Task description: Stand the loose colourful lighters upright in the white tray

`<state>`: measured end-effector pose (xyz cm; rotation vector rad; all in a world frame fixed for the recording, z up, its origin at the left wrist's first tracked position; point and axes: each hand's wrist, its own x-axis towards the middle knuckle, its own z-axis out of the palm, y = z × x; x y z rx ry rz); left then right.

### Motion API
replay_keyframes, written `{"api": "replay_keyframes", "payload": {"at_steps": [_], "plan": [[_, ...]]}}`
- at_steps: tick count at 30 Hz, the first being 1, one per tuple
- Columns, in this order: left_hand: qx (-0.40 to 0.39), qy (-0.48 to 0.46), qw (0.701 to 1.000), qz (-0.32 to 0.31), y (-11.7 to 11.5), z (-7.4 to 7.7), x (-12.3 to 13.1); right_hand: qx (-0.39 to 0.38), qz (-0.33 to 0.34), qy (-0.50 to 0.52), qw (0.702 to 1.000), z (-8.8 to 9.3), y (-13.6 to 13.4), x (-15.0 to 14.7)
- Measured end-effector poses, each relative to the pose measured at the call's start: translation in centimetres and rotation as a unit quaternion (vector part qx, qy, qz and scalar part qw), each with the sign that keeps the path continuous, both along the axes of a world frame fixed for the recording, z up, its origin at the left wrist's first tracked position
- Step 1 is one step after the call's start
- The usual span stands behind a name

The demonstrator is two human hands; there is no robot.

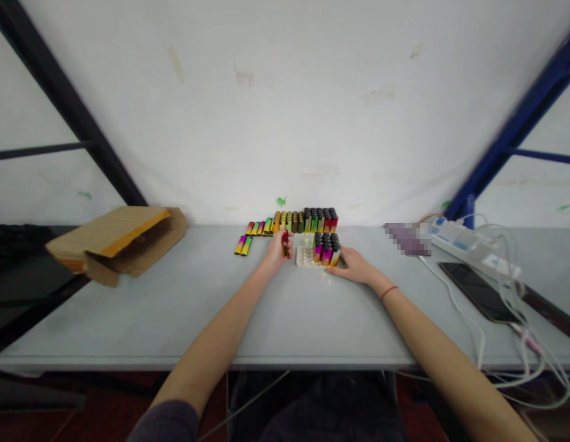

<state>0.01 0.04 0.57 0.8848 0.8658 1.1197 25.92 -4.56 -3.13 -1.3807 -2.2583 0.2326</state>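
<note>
My left hand (276, 253) is closed around a dark red lighter (285, 244), held upright just left of a white tray (305, 258) with round holes. Black-topped lighters (327, 250) in pink, purple and yellow stand in the right part of the tray; its left part shows bare holes. My right hand (356, 266) grips the tray's right end, thumb along the front edge, fingers partly hidden behind the lighters. Behind the tray stand rows of black-topped lighters (320, 221) and yellow-and-dark ones (289, 221). Shiny multicoloured lighters (259, 228) lie to the left, with two more (243, 245) nearer me.
An opened brown cardboard package (114, 242) lies on the grey table (197, 334) at left. At right are a white power strip (473, 245), a dark phone (478, 291) and tangled white cables (526, 334). A white wall (285, 110) rises behind the table.
</note>
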Motion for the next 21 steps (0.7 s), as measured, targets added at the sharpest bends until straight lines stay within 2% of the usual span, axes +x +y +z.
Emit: {"api": "replay_keyframes", "payload": {"at_steps": [4, 10, 15, 18, 21], "plan": [[0.038, -0.016, 0.998, 0.036, -0.02, -0.18, 0.0, 0.001, 0.001, 0.002, 1.0, 0.04, -0.04, -0.03], [0.034, -0.036, 0.994, 0.094, -0.27, -0.24, 0.47, 0.0, -0.002, 0.011, 1.0, -0.03, -0.07, -0.11], [0.081, 0.034, 0.984, 0.154, -0.33, -0.65, 0.71, 0.002, -0.002, 0.013, 1.0, -0.07, -0.04, -0.09], [0.112, 0.072, 0.98, 0.146, -0.32, -0.7, 0.58, -0.003, 0.001, 0.014, 1.0, -0.03, -0.02, -0.05], [0.114, 0.061, 0.983, 0.134, -0.35, -0.27, 0.45, -0.002, -0.001, 0.016, 1.0, 0.01, -0.01, -0.03]]}}
